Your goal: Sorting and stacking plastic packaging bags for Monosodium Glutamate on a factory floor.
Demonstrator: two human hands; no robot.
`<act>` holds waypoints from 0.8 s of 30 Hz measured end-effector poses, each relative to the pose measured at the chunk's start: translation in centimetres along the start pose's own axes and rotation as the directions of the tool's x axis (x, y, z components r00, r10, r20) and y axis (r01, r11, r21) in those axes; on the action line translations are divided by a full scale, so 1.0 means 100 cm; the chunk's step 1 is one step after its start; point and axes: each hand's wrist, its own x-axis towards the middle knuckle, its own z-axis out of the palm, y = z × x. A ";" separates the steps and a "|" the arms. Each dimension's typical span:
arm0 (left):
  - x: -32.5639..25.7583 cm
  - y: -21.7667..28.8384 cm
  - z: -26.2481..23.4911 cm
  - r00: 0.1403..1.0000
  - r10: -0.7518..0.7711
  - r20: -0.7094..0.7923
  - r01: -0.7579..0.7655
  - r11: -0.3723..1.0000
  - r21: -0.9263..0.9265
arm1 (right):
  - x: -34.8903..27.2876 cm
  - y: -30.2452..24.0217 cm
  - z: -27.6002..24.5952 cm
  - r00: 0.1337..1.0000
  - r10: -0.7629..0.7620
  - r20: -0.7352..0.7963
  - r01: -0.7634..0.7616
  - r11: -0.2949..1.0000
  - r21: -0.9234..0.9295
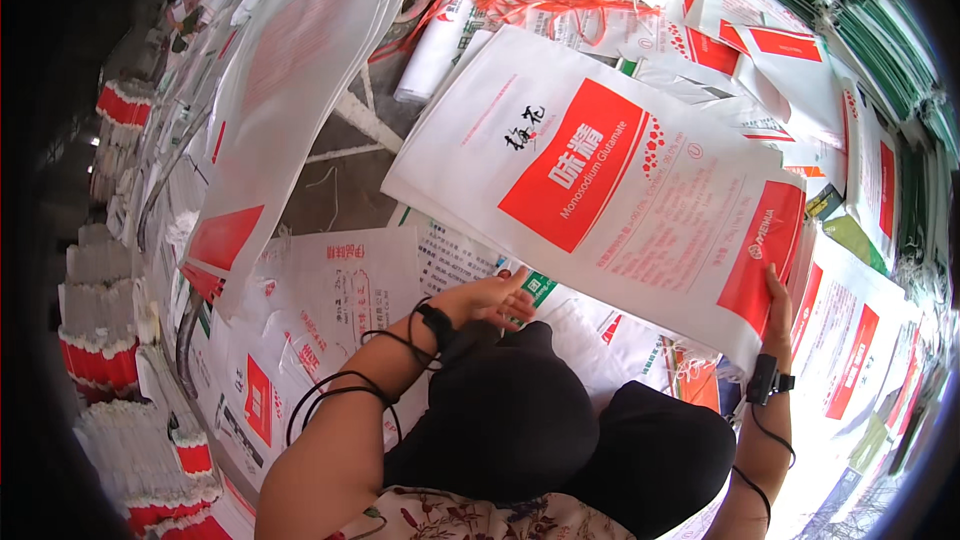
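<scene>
A stack of flat white sacks with red printed panels lies tilted across the middle of the head view, in front of me. My right hand grips its right end near the lower corner, the thumb on the red band and the other fingers behind the edge. My left hand is below the stack's lower left edge, apart from it, with fingers spread and nothing in them. Beneath the left hand lie other printed sacks.
At left a tall white sack with a red corner slants upward. Folded sacks with red ends are piled at the far left. Orange straps lie tangled at the back. Green-edged sacks are stacked at the back right.
</scene>
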 end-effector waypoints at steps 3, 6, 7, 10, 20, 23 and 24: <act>0.028 -0.007 -0.015 0.979 0.202 -0.013 -0.193 0.914 -0.355 | 0.000 -0.015 0.010 0.999 0.034 -0.026 -0.036 0.998 -0.047; 0.041 0.004 -0.035 0.848 0.390 -0.359 -0.530 0.611 -0.588 | -0.005 -0.015 0.011 0.999 0.034 -0.020 -0.037 0.987 -0.158; 0.048 0.006 -0.048 0.807 0.420 -0.415 -0.589 0.522 -0.617 | -0.010 -0.014 0.010 0.999 0.032 -0.032 -0.036 0.987 -0.158; 0.047 0.011 -0.075 0.641 0.498 -0.584 -0.761 0.511 -0.400 | -0.012 0.001 0.004 0.997 -0.075 0.014 0.076 0.958 -0.276; 0.039 -0.007 -0.099 0.661 0.462 -0.591 -0.699 0.667 -0.259 | 0.111 0.054 -0.063 0.950 -0.306 -0.062 0.197 0.742 -0.641; 0.047 0.005 -0.089 0.714 0.407 -0.570 -0.616 0.752 -0.235 | 0.108 0.067 -0.099 0.929 -0.309 -0.205 0.020 0.593 -0.805; 0.047 0.007 -0.086 0.724 0.409 -0.556 -0.608 0.758 -0.235 | 0.100 0.069 -0.101 0.923 -0.315 -0.222 0.010 0.595 -0.804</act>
